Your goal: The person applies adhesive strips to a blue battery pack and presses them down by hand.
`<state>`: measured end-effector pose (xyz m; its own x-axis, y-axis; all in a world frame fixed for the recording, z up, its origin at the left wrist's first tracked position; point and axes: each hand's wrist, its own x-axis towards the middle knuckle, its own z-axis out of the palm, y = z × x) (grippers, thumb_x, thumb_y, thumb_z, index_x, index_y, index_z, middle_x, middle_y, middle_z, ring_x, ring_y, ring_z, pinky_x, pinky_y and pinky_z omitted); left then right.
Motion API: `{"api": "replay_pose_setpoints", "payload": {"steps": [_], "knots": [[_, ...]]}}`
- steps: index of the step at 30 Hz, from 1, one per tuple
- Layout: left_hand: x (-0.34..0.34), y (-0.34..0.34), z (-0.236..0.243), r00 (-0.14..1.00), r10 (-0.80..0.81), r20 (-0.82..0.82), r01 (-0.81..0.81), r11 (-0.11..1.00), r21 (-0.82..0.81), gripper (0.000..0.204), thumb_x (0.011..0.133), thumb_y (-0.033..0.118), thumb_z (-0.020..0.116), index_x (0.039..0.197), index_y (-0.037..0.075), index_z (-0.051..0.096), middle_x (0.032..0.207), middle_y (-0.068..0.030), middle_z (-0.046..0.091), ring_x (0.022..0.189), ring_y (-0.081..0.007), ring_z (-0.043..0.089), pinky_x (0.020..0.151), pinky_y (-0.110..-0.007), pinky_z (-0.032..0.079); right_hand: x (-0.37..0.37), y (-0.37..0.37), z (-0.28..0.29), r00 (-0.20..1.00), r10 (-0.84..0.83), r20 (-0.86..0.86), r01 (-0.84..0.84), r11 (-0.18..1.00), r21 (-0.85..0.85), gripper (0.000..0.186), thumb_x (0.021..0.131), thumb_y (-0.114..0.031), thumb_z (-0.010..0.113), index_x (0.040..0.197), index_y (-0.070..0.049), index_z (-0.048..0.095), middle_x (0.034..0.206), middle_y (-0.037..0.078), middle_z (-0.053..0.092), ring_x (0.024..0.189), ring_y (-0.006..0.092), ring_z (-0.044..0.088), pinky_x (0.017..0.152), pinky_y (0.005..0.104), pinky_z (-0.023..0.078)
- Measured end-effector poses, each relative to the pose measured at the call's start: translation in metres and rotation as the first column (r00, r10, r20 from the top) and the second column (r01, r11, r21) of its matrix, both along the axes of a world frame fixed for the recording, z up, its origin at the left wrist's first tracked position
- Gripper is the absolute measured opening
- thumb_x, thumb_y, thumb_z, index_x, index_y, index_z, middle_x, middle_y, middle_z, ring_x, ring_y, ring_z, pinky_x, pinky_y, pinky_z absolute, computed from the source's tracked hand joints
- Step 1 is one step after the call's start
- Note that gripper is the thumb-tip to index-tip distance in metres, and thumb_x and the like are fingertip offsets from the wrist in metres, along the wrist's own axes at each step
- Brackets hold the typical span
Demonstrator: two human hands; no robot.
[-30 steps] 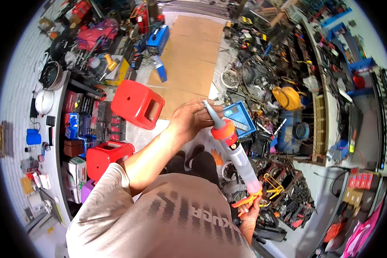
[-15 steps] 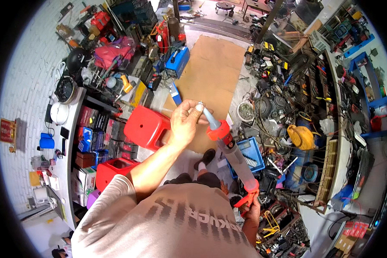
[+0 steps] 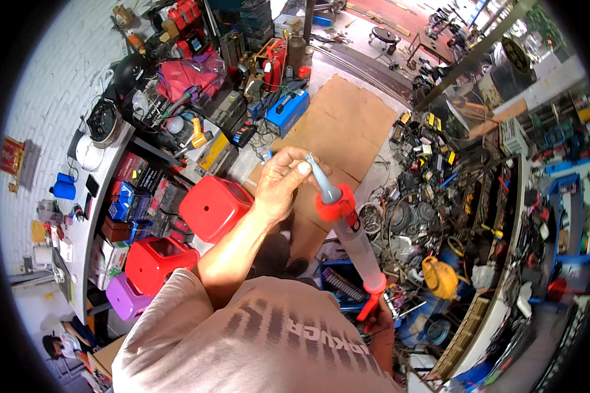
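A caulking gun with a clear barrel (image 3: 357, 252), a red front collar and a red handle slants across in front of my body. Its grey tapered nozzle (image 3: 324, 183) points up and away from me. The thumb and fingers of my left hand (image 3: 276, 187) are closed at the nozzle's tip, where a small bit of grey stuff shows. My right hand (image 3: 379, 319) grips the red handle at the lower end, partly hidden behind the gun and my shirt.
Red plastic stools (image 3: 216, 208) stand to the left, by a shelf of boxes. A cardboard sheet (image 3: 347, 124) lies on the floor ahead, with a blue machine case (image 3: 287, 112) at its left edge. Tools, cables and a yellow tool body (image 3: 441, 277) crowd the right side.
My view has turned to the right, so the stools and cardboard appear shifted. Both hands keep their hold on the caulking gun; the left fingers sit slightly lower along the nozzle's tip.
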<state>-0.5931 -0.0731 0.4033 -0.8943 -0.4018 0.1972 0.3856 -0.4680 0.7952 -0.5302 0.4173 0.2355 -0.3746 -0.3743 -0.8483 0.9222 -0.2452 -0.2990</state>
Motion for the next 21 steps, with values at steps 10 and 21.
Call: {"api": "replay_pose_setpoints", "payload": {"steps": [10, 21], "knots": [[-0.168, -0.072, -0.038, 0.957, 0.232, 0.173, -0.232, 0.972, -0.02, 0.02, 0.11, 0.022, 0.055, 0.113, 0.002, 0.058, 0.093, -0.0105, 0.069, 0.071, -0.0161, 0.065, 0.063, -0.029, 0.055, -0.157, -0.057, 0.02, 0.994, -0.008, 0.11, -0.023, 0.959, 0.283, 0.045, 0.099, -0.06, 0.064, 0.106, -0.016, 0.065, 0.069, 0.0, 0.064, 0.042, 0.0116, 0.048, 0.036, 0.0246, 0.035], [-0.288, -0.122, -0.171, 0.544, 0.593, 0.594, -0.458, 0.802, -0.382, 0.023, 0.107, 0.02, 0.056, 0.095, 0.001, 0.061, 0.057, -0.0092, 0.059, 0.054, -0.0192, 0.065, 0.052, -0.036, 0.052, -0.369, -0.09, 0.066, 0.986, 0.141, -0.095, -0.065, 0.83, 0.554, 0.045, 0.099, -0.058, 0.066, 0.105, -0.014, 0.065, 0.068, 0.001, 0.064, 0.042, 0.0114, 0.049, 0.037, 0.0247, 0.036]]}}
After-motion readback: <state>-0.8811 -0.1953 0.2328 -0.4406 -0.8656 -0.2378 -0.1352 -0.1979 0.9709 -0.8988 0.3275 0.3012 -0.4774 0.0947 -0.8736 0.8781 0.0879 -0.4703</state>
